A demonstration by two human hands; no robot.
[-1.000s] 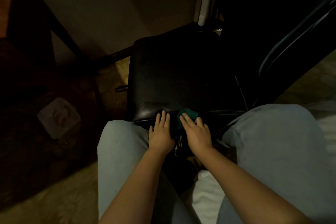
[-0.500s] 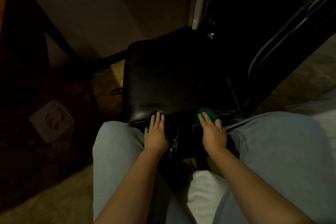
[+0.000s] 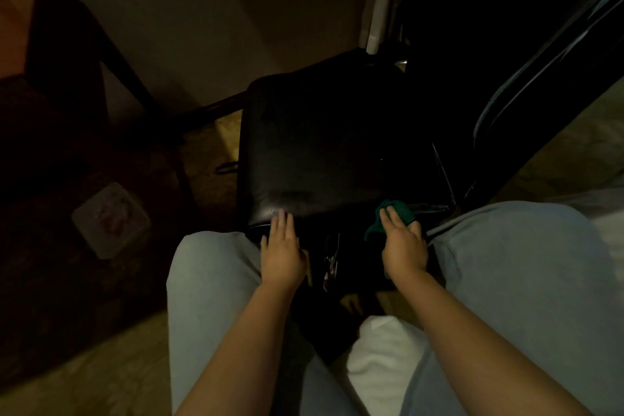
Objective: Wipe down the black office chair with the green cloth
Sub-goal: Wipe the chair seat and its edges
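Squarely in the middle of the frame stood the black office chair, its padded seat seen from above and glossy along the near edge. The green cloth lay bunched on the seat's front edge near its lower-right corner, with part of it hanging over the lip. The right hand lay flat on top of it. Its fingers were straight and close together, pressing the cloth against the seat; the thumb could not be made out.

The left hand, well apart from the cloth, rested palm-down on the same front edge near the seat's lower-left corner. Its fingers were likewise straight and pressed together, touching only the upholstery.

Both forearms reached up from the bottom of the frame between two knees in pale trousers. A curved black bar ran diagonally across the upper right, too dark to tell whether it was the chair's back or an arm. At the left of the frame a clear plastic container sat on the dark floor, well apart from the chair. A pale wall filled the upper part of the frame.
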